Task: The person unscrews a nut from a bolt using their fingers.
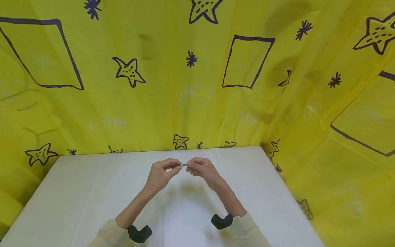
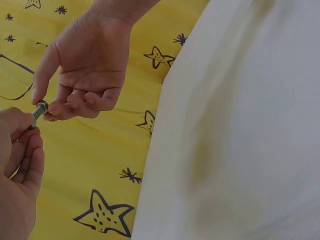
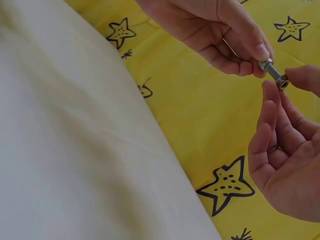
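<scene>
Above the white table, a small silver bolt [image 3: 273, 72] spans the gap between the two hands. My left hand [image 1: 160, 174] pinches its head end between thumb and fingertips. At the other end sits a nut [image 3: 283, 82], which my right hand [image 1: 206, 169] holds between thumb and index fingertip. Threads show on the shank between the fingers in the right wrist view. The right hand's other fingers are loosely bent and hold nothing. How far the nut is on the thread is too small to tell.
A white-covered table [image 1: 77, 192] lies beneath the hands, bearing their soft shadows. Yellow curtains [image 1: 160, 113] with dark starfish and frame drawings hang along the back and right sides. A dark curved band [image 1: 140, 234] is on the left wrist, another [image 1: 221, 221] on the right.
</scene>
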Tool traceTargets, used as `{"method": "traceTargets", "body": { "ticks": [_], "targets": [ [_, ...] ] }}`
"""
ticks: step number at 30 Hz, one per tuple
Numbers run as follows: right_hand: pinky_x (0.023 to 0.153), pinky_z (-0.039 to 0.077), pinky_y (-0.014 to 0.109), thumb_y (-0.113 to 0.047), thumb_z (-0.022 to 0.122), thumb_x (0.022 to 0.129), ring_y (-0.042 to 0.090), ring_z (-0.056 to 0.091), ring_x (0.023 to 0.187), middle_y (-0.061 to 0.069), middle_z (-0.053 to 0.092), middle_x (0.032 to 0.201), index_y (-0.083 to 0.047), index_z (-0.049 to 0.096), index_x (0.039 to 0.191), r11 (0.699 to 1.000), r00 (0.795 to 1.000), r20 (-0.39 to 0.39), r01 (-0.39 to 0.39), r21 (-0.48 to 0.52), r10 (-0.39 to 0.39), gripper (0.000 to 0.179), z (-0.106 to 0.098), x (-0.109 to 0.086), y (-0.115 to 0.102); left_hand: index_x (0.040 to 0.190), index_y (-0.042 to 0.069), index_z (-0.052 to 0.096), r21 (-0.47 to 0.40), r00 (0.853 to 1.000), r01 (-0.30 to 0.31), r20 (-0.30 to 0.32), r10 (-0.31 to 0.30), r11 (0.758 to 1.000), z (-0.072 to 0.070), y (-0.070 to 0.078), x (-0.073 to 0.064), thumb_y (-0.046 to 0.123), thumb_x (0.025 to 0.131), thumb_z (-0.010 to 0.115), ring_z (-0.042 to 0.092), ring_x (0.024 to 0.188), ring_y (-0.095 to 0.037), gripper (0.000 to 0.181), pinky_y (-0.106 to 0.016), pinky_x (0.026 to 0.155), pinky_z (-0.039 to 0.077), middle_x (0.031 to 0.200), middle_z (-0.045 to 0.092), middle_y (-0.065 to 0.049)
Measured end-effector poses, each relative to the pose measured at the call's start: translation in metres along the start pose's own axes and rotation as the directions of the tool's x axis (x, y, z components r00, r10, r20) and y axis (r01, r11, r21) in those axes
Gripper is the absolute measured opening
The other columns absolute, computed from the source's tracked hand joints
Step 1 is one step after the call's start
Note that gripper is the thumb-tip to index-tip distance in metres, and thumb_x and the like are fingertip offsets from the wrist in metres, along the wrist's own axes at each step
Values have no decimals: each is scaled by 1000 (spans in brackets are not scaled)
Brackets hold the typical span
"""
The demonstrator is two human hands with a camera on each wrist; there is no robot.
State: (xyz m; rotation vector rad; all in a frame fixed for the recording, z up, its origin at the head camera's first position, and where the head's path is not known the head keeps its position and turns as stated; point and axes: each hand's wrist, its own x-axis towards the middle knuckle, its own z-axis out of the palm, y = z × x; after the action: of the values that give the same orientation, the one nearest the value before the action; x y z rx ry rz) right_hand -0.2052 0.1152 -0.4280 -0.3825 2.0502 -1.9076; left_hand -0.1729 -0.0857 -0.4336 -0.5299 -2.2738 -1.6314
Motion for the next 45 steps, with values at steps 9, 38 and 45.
{"method": "traceTargets", "body": {
  "ticks": [9, 38, 45],
  "targets": [
    [77, 50, 32, -3, 64, 94, 21, 57, 83, 19, 63, 104, 5, 61, 108, 995, 995, 25, 95, 14, -96, 17, 1, -3, -1, 95, 5, 76, 5, 1000, 11, 4, -11, 1000, 0, 0, -1, 1, 86, 76, 68, 84, -16, 9, -38, 86, 58, 89, 73, 0],
    [77, 50, 29, -8, 64, 95, 20, 57, 81, 13, 65, 95, 6, 62, 110, 996, 996, 23, 84, -25, -84, 20, 0, -5, -2, 96, 4, 76, -11, 1000, 19, 5, -19, 1000, 1, -1, 0, 2, 87, 76, 69, 85, -17, 9, -39, 87, 57, 91, 74, -2],
    [74, 50, 27, -1, 63, 94, 19, 59, 79, 16, 60, 102, 7, 60, 108, 992, 991, 43, 126, -31, -125, 16, -1, -4, 0, 95, 4, 76, -9, 1000, 21, 7, -21, 1000, 3, -1, -1, 1, 87, 76, 69, 85, -17, 9, -37, 87, 57, 90, 74, -1]
  ]
}}
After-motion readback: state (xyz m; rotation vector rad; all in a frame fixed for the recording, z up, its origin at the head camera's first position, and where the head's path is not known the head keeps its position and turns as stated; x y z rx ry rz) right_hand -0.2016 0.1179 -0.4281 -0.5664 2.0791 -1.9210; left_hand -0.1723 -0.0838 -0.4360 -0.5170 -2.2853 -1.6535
